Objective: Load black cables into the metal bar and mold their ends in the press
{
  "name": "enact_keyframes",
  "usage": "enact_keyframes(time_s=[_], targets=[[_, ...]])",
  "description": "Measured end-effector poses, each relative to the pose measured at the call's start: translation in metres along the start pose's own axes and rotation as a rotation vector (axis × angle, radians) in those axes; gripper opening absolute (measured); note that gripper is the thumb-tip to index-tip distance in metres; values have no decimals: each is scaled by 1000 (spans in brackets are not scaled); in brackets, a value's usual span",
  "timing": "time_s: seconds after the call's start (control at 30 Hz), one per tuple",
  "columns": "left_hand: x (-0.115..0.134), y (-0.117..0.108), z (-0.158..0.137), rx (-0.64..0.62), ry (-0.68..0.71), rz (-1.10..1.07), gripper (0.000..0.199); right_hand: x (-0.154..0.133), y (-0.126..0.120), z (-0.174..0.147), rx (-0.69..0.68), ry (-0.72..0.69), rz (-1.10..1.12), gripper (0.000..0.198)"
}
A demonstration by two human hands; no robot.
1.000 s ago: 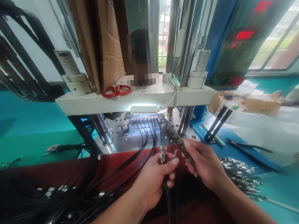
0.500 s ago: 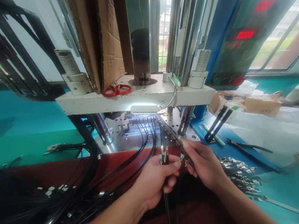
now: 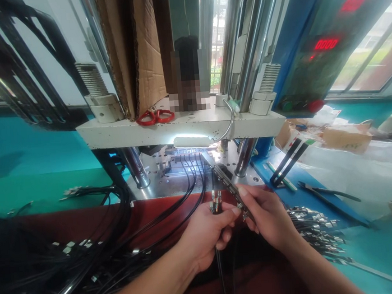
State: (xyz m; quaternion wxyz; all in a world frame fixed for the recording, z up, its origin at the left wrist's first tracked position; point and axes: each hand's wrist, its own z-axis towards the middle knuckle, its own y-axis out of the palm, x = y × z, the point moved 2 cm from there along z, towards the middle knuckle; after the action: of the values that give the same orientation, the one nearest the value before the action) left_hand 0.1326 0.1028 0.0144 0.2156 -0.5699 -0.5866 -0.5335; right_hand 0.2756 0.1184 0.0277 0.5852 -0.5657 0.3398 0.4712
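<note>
My left hand [image 3: 206,232] is closed around several black cables whose metal connectors [image 3: 216,203] stick up above the fingers. Its thumb reaches the lower end of a long, narrow, slotted metal bar [image 3: 226,183], at a small metal connector [image 3: 239,206]. My right hand [image 3: 267,211] grips that bar, which slants up and left towards the press. Beyond the hands, a lit metal mould [image 3: 184,170] lies on the press's lower plate, with several black cables [image 3: 189,183] running out of it to the left.
The press's white plate [image 3: 188,130] spans above, carrying red-handled scissors [image 3: 155,117] and a lamp [image 3: 191,142]. Black cables [image 3: 29,269] are heaped at left; a connector bundle [image 3: 319,228] and pliers [image 3: 322,193] lie at right. A control box [image 3: 320,51] stands upper right.
My left thumb has shifted slightly right, against the bar and covering more of the small connector. The bar has turned a little, showing its slotted face. The view has shifted slightly.
</note>
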Motion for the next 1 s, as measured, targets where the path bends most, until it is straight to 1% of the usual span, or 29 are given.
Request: enact_keyframes(time_s=[0.07,0.23,0.3,0.37,0.47,0.53,0.63,0.77,0.87,1.0], targets=[[-1,1,1,24,15,24,22,0,1,-1,13,-19,-51,39],[-5,1,4,61,26,25,21,2,4,-1,65,-13,-113,38],[-6,-1,4,60,20,15,20,2,3,-1,52,1,-111,37],[-5,-2,4,25,29,-9,20,2,2,0,14,45,-41,38],[-3,-3,3,-29,54,-91,18,1,-4,2,-16,137,133,40],[-2,-4,2,-5,61,-137,19,0,-9,2,-4,158,202,40],[-2,-6,2,47,43,-169,23,0,-12,1,6,141,238,39],[-3,-6,0,67,-2,-180,22,1,-12,1,-1,147,241,39],[-2,-5,-1,41,6,-183,19,1,-10,1,-19,157,242,39],[-3,-6,-1,-1,47,-218,13,1,-8,1,-37,124,255,38]])
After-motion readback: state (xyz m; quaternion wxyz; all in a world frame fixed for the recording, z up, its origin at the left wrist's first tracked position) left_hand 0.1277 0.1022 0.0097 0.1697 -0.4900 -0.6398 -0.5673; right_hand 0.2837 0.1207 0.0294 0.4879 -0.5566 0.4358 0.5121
